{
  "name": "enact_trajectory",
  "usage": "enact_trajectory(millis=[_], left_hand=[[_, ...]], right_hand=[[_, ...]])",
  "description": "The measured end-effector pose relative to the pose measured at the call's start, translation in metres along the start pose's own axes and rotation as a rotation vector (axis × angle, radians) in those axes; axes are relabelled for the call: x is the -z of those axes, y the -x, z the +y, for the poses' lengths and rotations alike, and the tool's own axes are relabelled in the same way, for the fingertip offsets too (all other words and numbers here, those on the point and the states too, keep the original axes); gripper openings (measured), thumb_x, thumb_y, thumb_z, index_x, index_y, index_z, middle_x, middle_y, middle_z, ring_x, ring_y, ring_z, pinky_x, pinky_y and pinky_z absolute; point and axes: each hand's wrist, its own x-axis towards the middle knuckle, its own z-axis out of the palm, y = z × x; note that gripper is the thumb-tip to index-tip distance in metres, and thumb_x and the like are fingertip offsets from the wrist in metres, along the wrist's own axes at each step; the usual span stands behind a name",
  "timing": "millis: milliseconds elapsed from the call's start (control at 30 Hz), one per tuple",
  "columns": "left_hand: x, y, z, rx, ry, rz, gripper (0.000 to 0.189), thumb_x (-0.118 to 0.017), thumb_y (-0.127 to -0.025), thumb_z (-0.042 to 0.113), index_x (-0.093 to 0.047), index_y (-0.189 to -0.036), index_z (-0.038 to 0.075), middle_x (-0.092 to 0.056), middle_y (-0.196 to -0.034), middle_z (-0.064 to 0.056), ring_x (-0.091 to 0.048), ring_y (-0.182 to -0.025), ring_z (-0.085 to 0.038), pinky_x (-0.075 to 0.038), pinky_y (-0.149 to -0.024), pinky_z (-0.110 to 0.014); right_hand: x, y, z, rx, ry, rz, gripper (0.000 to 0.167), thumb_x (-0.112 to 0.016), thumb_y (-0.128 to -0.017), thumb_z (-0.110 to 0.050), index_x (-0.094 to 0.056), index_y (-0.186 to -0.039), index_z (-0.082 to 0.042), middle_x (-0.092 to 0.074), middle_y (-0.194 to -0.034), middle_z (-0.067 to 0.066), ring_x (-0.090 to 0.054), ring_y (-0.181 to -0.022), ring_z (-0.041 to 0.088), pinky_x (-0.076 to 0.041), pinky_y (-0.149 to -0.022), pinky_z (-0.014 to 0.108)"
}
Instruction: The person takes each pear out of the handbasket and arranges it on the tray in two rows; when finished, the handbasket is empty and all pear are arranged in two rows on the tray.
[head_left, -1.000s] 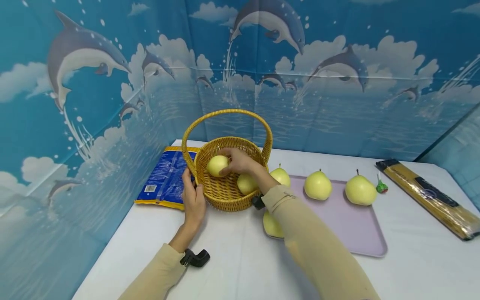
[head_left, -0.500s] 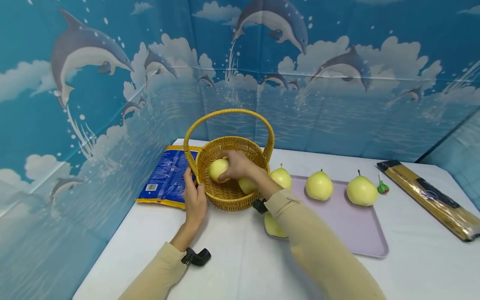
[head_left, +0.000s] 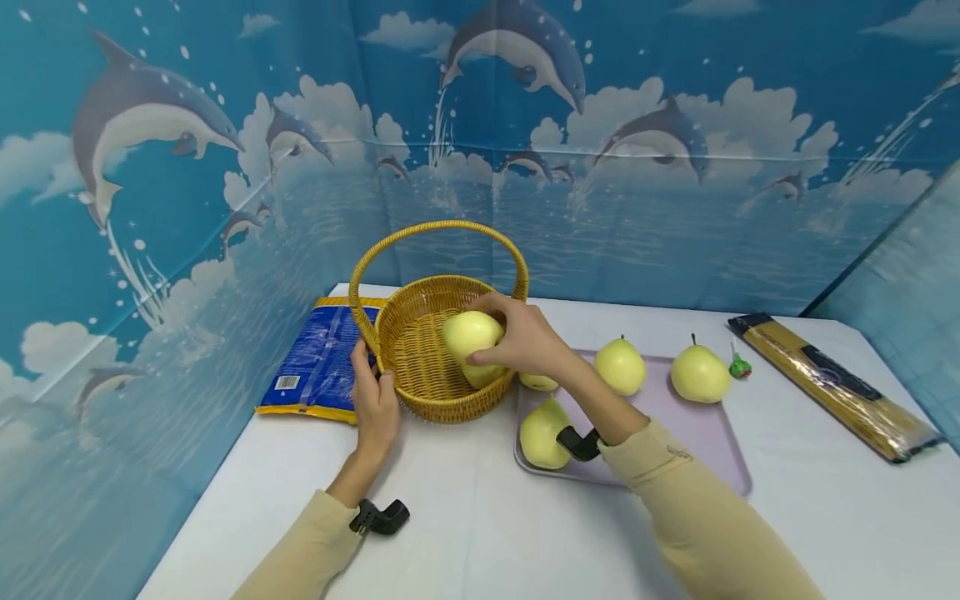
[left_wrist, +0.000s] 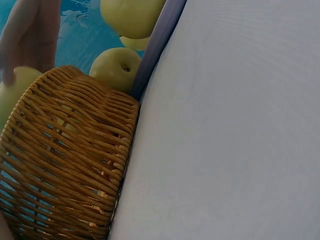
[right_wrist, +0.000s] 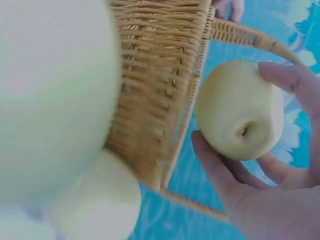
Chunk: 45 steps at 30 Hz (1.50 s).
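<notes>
My right hand (head_left: 525, 333) grips a pale yellow-green pear (head_left: 471, 332), thumb and fingers around its sides, at the right part of the wicker basket (head_left: 423, 346). The right wrist view shows this pear (right_wrist: 240, 110) raised beyond the rim, its dimpled end facing the camera. Below it, another pear (head_left: 480, 373) lies inside the basket, partly covered by the held one and the hand. On the basket's left side, near the foot of its arched handle (head_left: 438, 225), my left hand (head_left: 377, 412) holds the wicker wall.
A lilac tray (head_left: 697, 429) to the right carries several pears, one (head_left: 543, 435) at its near left corner. Left of the basket lies a blue and yellow packet (head_left: 315, 358). Farther right are a green-wrapped lollipop (head_left: 739, 365) and a long gold-and-black packet (head_left: 832, 383). A dolphin-print curtain stands behind.
My right hand has lifted the pear from the basket's left part and moved it rightward and up, over the other pear. The left hand stays at the basket; the head view has shifted slightly.
</notes>
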Motion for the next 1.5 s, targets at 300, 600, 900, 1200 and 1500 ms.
enact_trajectory(millis=[300, 600, 900, 1200, 1500], left_hand=[[0.002, 0.002, -0.001, 0.010, 0.013, -0.002, 0.066, -0.040, -0.102, -0.003, -0.027, -0.165, 0.013, -0.040, -0.165, -0.017, -0.057, -0.135, -0.044, -0.051, -0.102, -0.060], [0.003, 0.002, 0.001, 0.000, 0.008, -0.015, 0.064, -0.039, -0.103, -0.003, -0.028, -0.164, 0.014, -0.041, -0.164, -0.017, -0.056, -0.137, -0.043, -0.050, -0.103, -0.060], [0.002, 0.003, 0.002, 0.005, -0.004, -0.018, 0.064, -0.038, -0.103, -0.001, -0.028, -0.164, 0.015, -0.039, -0.166, -0.013, -0.054, -0.139, -0.042, -0.049, -0.106, -0.058], [0.001, 0.004, 0.001, 0.005, -0.001, -0.016, 0.065, -0.039, -0.104, -0.001, -0.026, -0.165, 0.015, -0.036, -0.168, -0.012, -0.051, -0.143, -0.041, -0.046, -0.111, -0.061], [0.001, 0.003, 0.005, 0.004, -0.030, -0.012, 0.063, -0.037, -0.103, 0.000, -0.027, -0.164, 0.014, -0.039, -0.166, -0.015, -0.055, -0.138, -0.041, -0.048, -0.106, -0.057]], right_hand=[[0.033, 0.068, 0.008, -0.068, -0.085, 0.130, 0.068, -0.091, -0.080, -0.028, -0.059, -0.139, -0.024, -0.064, -0.143, 0.007, -0.065, -0.129, 0.031, -0.059, -0.095, 0.050], [0.050, 0.143, 0.039, -0.209, -0.009, 0.253, 0.069, -0.091, -0.081, -0.032, -0.058, -0.140, -0.019, -0.065, -0.141, 0.014, -0.064, -0.129, 0.035, -0.058, -0.099, 0.057], [0.043, 0.196, 0.071, -0.224, 0.116, 0.321, 0.072, -0.093, -0.078, -0.032, -0.060, -0.136, -0.006, -0.068, -0.132, 0.022, -0.066, -0.120, 0.040, -0.061, -0.090, 0.058], [0.028, 0.208, 0.091, -0.304, 0.166, 0.302, 0.072, -0.092, -0.079, -0.041, -0.059, -0.130, -0.002, -0.069, -0.125, 0.023, -0.066, -0.117, 0.040, -0.056, -0.097, 0.060], [0.026, 0.210, 0.087, -0.387, 0.200, 0.297, 0.062, -0.080, -0.089, -0.054, -0.065, -0.125, -0.006, -0.073, -0.113, 0.015, -0.072, -0.102, 0.032, -0.060, -0.084, 0.049]])
